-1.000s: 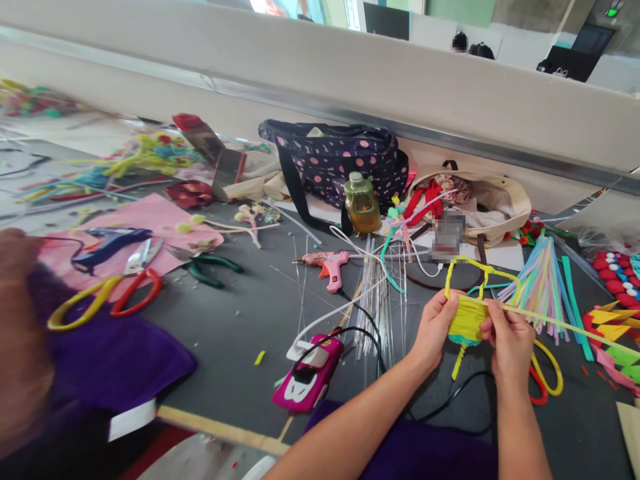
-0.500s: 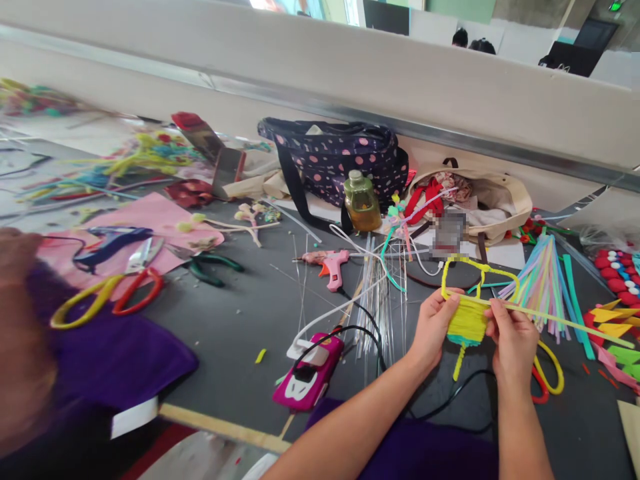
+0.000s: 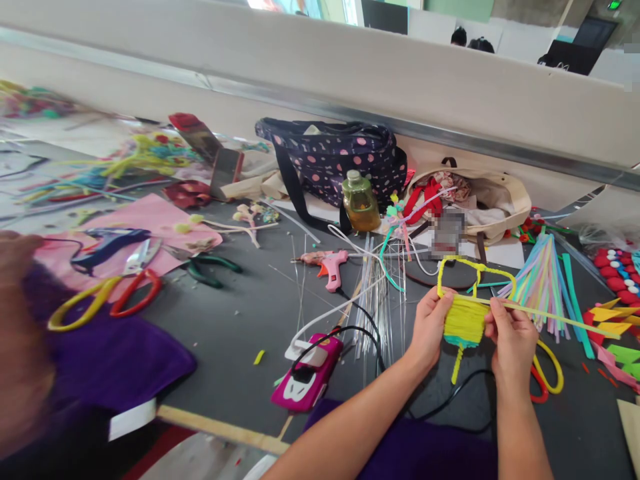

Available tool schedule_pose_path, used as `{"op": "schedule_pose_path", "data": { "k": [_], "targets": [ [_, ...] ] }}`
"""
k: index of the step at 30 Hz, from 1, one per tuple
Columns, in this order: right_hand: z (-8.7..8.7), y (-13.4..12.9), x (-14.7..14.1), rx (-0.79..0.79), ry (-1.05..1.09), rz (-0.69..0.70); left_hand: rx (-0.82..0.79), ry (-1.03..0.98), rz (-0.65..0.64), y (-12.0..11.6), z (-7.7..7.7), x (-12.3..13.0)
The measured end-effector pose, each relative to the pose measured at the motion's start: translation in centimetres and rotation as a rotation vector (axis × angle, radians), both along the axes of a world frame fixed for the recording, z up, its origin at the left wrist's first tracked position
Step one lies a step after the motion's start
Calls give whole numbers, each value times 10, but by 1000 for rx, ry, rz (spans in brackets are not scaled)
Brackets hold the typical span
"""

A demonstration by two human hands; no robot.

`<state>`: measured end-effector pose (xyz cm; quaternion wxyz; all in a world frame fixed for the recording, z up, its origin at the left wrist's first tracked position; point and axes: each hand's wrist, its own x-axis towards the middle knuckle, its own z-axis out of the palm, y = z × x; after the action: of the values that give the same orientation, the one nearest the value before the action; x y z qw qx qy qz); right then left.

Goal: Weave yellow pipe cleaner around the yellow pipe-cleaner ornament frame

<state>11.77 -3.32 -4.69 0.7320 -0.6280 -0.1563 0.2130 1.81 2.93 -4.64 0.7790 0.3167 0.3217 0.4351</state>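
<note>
Between my hands is a yellow pipe-cleaner figure [image 3: 465, 321] with a wound body, a teal band low down, a twisted stem below and open loops above. My left hand [image 3: 431, 323] pinches its upper left edge between thumb and fingers. On the other side, my right hand [image 3: 513, 333] closes on a yellow pipe cleaner [image 3: 560, 313] that crosses the top of the body and sticks out far to the right. Behind my right wrist lie scissors [image 3: 550, 367] with yellow and red handles, partly covered.
A pink glue gun [image 3: 327, 263], a magenta power strip [image 3: 307, 383], clear sticks and cables lie left of my hands. Pastel pipe cleaners [image 3: 543, 280] lie to the right. Behind stand a bottle [image 3: 361, 203] and a dotted bag [image 3: 330, 160]. Another person's arm [image 3: 23, 347] is at far left.
Very little differs. The yellow figure sits slightly further left in view, and both hands keep their hold. The other person's arm stays at the left.
</note>
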Motion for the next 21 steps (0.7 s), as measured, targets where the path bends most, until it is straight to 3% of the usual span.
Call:
{"op": "schedule_pose_path", "data": {
  "k": [5, 9, 14, 21],
  "targets": [
    [-6, 2, 5, 47, -133, -152, -31, -40, 9, -1, 1, -1],
    [-7, 5, 5, 94, -101, -195, -40, -51, 10, -2, 1, -1],
    [-3, 5, 2, 139, 106, -63, -33, -65, 35, -1, 1, -1],
    [-7, 3, 3, 13, 189, 120, -55, -104, 35, 2, 5, -2]
  ]
}}
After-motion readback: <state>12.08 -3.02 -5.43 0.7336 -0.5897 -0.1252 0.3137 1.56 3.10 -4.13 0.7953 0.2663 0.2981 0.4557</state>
